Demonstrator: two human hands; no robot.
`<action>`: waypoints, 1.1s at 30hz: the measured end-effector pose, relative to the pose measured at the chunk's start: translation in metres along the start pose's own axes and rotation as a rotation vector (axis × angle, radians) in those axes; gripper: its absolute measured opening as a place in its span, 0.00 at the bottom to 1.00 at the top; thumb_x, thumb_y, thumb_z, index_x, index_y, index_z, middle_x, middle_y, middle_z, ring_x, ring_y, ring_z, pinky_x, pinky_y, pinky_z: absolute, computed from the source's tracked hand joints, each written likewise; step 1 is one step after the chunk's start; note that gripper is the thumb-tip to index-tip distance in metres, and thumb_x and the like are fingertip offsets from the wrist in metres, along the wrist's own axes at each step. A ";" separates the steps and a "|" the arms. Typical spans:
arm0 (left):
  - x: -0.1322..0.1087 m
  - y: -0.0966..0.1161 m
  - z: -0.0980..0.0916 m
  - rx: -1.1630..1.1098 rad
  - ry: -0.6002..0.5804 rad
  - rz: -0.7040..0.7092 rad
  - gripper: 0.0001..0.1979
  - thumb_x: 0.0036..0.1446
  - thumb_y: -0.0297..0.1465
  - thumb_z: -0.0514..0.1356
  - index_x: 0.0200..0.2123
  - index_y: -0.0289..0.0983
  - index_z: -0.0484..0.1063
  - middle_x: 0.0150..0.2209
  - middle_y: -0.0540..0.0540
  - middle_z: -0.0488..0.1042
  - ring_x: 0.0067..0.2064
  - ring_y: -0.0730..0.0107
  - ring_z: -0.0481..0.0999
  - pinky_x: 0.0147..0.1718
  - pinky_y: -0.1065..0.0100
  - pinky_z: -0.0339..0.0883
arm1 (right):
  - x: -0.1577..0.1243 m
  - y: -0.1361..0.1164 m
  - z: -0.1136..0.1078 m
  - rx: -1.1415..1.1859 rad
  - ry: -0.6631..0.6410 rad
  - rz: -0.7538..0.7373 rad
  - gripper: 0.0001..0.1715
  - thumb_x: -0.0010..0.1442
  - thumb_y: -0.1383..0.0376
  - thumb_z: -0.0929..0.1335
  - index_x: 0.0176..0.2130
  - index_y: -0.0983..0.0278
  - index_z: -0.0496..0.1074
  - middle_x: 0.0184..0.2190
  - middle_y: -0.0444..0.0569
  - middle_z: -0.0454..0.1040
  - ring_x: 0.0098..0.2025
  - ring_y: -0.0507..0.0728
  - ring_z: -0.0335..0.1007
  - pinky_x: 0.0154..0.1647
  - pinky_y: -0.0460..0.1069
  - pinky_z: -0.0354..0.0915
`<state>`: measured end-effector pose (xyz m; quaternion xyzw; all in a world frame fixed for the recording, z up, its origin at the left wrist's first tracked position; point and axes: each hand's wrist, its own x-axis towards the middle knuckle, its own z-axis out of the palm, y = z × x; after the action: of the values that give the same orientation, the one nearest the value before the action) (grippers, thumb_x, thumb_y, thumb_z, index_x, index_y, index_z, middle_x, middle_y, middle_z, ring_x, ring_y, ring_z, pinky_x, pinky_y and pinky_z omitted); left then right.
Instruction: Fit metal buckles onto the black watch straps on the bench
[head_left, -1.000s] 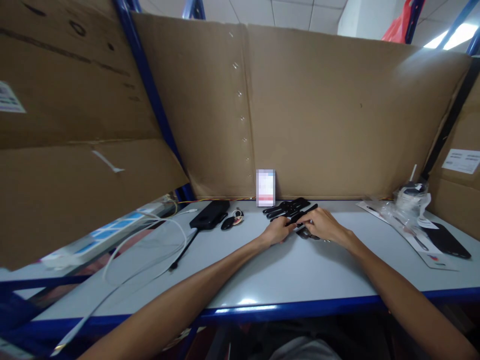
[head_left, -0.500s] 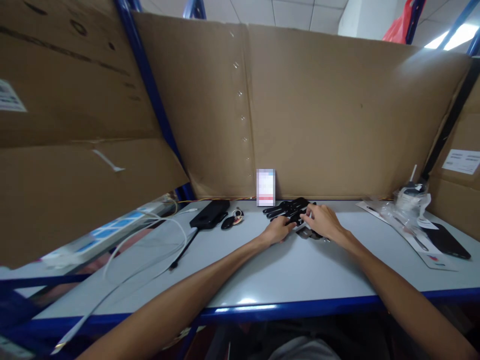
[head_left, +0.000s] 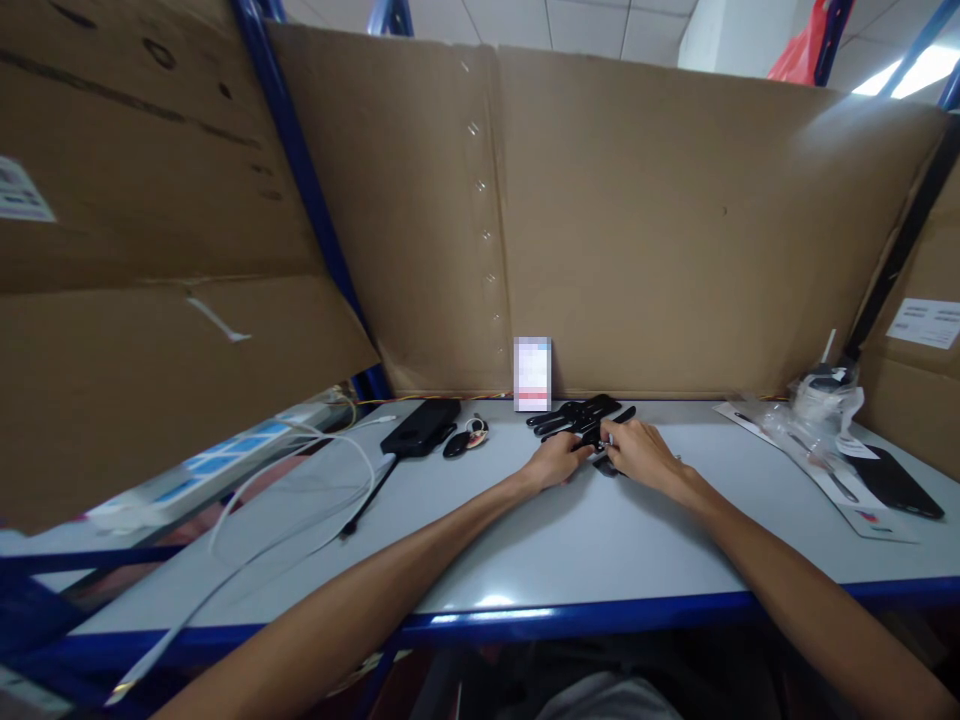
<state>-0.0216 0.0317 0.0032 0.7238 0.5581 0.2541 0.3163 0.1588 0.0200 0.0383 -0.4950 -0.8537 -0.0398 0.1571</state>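
Note:
A black object with several finger-like parts (head_left: 574, 414), like a glove or a model hand, lies on the white table near the back. My left hand (head_left: 556, 461) is at its near left edge, its fingers pressed on the black material. Just to the right, my right hand (head_left: 636, 449) is closed in a pinch at the object's near side. What sits between its fingertips is too small to make out. Part of a dark piece shows below the fingertips of both hands.
A lit phone (head_left: 532, 375) leans on the cardboard wall. Left are a black box (head_left: 420, 427), a small black oval item (head_left: 455, 445), white cables and a power strip (head_left: 225, 460). At right lie a dark phone (head_left: 896, 482) and plastic-wrapped items (head_left: 821, 400).
My right hand has shifted slightly left and down, its fingers drawn closer together. The dark piece under it shows less. My left hand has stayed in place.

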 end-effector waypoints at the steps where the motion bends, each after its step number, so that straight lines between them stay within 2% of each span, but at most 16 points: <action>1: 0.000 0.000 0.000 0.003 -0.002 -0.001 0.15 0.61 0.39 0.53 0.24 0.38 0.64 0.11 0.54 0.61 0.16 0.73 0.59 0.20 0.71 0.49 | 0.000 0.000 0.000 0.033 0.007 0.002 0.14 0.59 0.71 0.64 0.42 0.60 0.75 0.34 0.49 0.80 0.37 0.57 0.75 0.33 0.46 0.57; 4: 0.000 0.000 0.000 0.024 -0.004 -0.004 0.15 0.61 0.39 0.53 0.25 0.38 0.66 0.11 0.54 0.61 0.16 0.73 0.59 0.20 0.70 0.49 | 0.000 -0.002 -0.001 0.198 0.000 0.032 0.14 0.57 0.71 0.64 0.41 0.60 0.75 0.32 0.45 0.80 0.34 0.54 0.74 0.31 0.45 0.56; 8: -0.001 0.001 -0.001 0.047 -0.008 0.005 0.15 0.61 0.39 0.52 0.25 0.38 0.65 0.11 0.54 0.62 0.16 0.73 0.59 0.20 0.70 0.50 | 0.001 -0.007 -0.001 0.335 -0.046 0.089 0.08 0.58 0.68 0.66 0.38 0.61 0.75 0.28 0.44 0.79 0.32 0.53 0.73 0.31 0.44 0.57; 12: -0.001 0.001 -0.002 0.062 -0.009 0.025 0.17 0.60 0.42 0.53 0.23 0.38 0.65 0.11 0.54 0.62 0.16 0.73 0.60 0.20 0.71 0.50 | 0.002 -0.008 0.003 0.208 -0.010 0.129 0.07 0.59 0.66 0.67 0.37 0.61 0.75 0.32 0.46 0.79 0.36 0.54 0.73 0.32 0.45 0.55; 15: -0.001 0.000 -0.002 0.059 -0.025 0.062 0.19 0.59 0.45 0.54 0.23 0.39 0.64 0.11 0.54 0.62 0.16 0.73 0.60 0.21 0.71 0.50 | 0.003 -0.007 0.005 0.110 -0.013 0.144 0.09 0.59 0.66 0.67 0.41 0.60 0.74 0.34 0.47 0.79 0.37 0.55 0.74 0.32 0.46 0.54; 22: 0.005 -0.010 0.002 -0.034 -0.037 0.058 0.28 0.59 0.55 0.49 0.24 0.38 0.67 0.11 0.54 0.60 0.15 0.74 0.58 0.20 0.71 0.50 | 0.000 0.001 -0.004 0.054 -0.006 0.078 0.16 0.58 0.67 0.66 0.47 0.60 0.73 0.35 0.48 0.79 0.37 0.56 0.73 0.32 0.46 0.53; 33: 0.007 -0.013 0.002 -0.058 -0.065 0.039 0.31 0.57 0.59 0.47 0.26 0.37 0.69 0.12 0.55 0.59 0.16 0.74 0.59 0.21 0.71 0.51 | -0.002 0.004 -0.009 0.095 -0.059 -0.030 0.15 0.56 0.69 0.66 0.39 0.58 0.80 0.32 0.46 0.79 0.34 0.54 0.70 0.31 0.46 0.54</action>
<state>-0.0272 0.0407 -0.0076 0.7329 0.5256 0.2526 0.3504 0.1654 0.0184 0.0460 -0.4750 -0.8663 0.0131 0.1544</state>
